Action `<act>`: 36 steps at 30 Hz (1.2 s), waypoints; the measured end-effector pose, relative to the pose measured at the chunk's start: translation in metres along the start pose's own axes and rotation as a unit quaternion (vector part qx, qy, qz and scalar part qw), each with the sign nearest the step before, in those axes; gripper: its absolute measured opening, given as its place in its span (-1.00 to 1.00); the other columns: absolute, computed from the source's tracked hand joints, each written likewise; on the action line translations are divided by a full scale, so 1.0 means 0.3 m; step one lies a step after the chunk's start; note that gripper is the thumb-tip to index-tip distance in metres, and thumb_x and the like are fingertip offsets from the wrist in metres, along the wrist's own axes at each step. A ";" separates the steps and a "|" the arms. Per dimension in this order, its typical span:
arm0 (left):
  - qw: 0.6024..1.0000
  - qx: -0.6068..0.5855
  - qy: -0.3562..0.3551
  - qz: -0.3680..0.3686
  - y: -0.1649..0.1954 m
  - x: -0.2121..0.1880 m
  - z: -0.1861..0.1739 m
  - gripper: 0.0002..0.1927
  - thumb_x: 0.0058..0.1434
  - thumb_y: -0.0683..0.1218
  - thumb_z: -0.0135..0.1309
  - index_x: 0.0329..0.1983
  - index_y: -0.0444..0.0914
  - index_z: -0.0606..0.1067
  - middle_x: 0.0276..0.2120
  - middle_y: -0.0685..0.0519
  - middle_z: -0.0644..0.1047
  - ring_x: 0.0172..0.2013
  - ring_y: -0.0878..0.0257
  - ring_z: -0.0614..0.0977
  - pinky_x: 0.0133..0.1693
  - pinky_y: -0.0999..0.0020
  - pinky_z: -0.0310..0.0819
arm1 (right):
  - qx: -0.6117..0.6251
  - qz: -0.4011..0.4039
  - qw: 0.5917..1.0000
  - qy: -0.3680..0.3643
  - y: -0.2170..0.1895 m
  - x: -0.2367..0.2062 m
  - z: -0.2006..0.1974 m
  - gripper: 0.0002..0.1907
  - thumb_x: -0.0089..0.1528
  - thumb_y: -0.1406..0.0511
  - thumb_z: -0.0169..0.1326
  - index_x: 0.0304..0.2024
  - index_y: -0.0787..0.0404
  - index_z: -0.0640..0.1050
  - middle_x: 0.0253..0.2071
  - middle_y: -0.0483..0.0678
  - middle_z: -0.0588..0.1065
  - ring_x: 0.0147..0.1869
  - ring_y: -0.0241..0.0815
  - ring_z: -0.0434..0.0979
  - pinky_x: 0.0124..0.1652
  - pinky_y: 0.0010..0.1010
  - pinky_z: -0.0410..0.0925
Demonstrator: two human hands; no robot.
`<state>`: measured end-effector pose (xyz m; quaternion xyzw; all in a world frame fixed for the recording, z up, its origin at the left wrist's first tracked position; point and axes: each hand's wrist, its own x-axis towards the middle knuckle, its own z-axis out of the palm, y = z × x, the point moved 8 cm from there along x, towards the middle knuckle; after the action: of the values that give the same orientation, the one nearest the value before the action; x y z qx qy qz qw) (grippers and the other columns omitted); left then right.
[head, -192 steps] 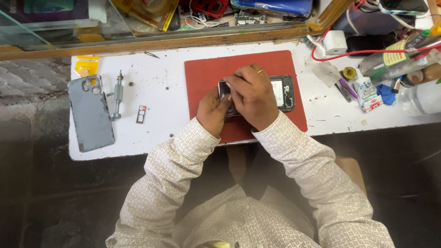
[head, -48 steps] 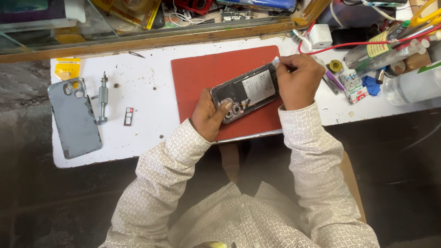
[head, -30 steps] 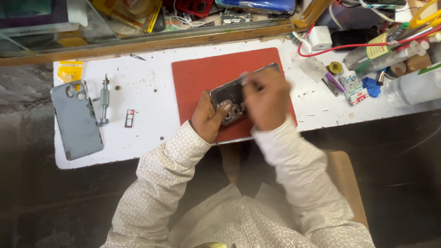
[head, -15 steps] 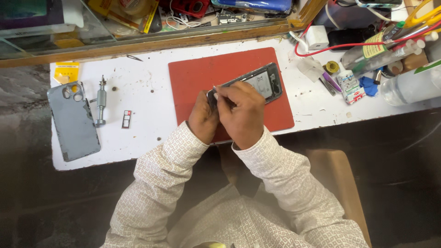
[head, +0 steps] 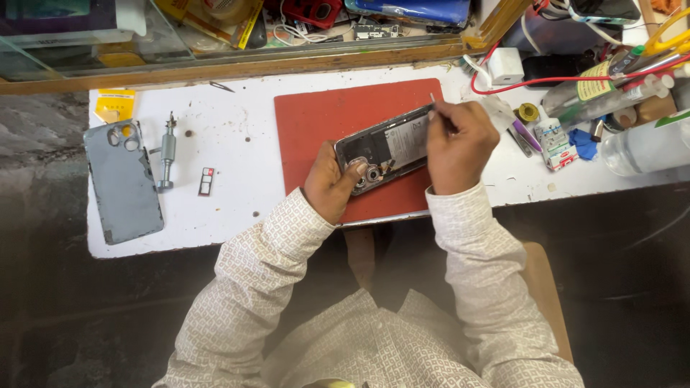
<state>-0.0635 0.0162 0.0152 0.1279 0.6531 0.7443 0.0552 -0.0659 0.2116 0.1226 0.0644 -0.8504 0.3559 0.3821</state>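
On the red rectangular mat mid-table, my left hand grips the opened black smartphone, back already off; my right hand fingers pinch a thin metal tool at its top edge. Grey back cover lies by the left edge; internals look untouched, I'd say.

**Camera Placement: Single Head View**

One camera, worn on the person's head, looks almost straight down. It sits near, above the white table, whose far edge runs along the frame's top. The person's sleeves and chest fill the lower frame. No second view overlaps it.
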 end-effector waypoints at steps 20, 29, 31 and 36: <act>1.000 -0.017 -0.002 -0.003 -0.007 0.004 -0.001 -0.78 0.42 -0.27 -0.05 0.07 -0.38 0.26 -0.03 -0.07 0.54 0.01 0.30 0.57 0.14 0.36 0.49 | 0.469 0.305 0.828 -0.025 0.160 -0.120 0.016 -0.81 0.22 0.55 0.25 -0.11 0.45 0.63 -0.29 0.05 0.60 -0.31 -0.25 0.56 -0.24 -0.48 0.42; 0.994 -0.104 -0.011 0.012 -0.017 0.006 0.008 -0.76 0.42 -0.31 -0.06 0.12 -0.39 0.28 0.02 -0.07 0.52 0.06 0.30 0.54 0.19 0.35 0.44 | 0.518 0.367 0.772 -0.025 0.230 -0.167 0.027 -0.81 0.24 0.54 0.21 -0.08 0.42 0.61 -0.23 0.05 0.61 -0.28 -0.20 0.59 -0.22 -0.43 0.47; 0.990 -0.142 -0.010 0.003 -0.024 0.013 0.000 -0.75 0.41 -0.30 -0.05 0.13 -0.39 0.29 0.03 -0.07 0.53 0.06 0.29 0.55 0.19 0.33 0.45 | 0.507 0.358 0.784 0.000 0.272 -0.156 0.013 -0.80 0.23 0.53 0.22 -0.08 0.41 0.61 -0.24 0.04 0.61 -0.30 -0.20 0.59 -0.23 -0.44 0.47; 0.984 -0.177 -0.017 -0.027 -0.033 0.028 -0.013 -0.68 0.37 -0.26 0.00 0.18 -0.37 0.34 0.05 -0.07 0.56 0.08 0.24 0.58 0.21 0.28 0.46 | 0.469 0.348 0.811 0.039 0.393 -0.131 -0.017 -0.84 0.27 0.49 0.21 -0.08 0.35 0.61 -0.26 -0.01 0.60 -0.30 -0.21 0.58 -0.23 -0.44 0.45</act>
<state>-0.0735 0.0159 0.0061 0.1110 0.5130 0.8443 0.1083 -0.0804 0.2956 0.0320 -0.0784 -0.5299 0.8230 0.1890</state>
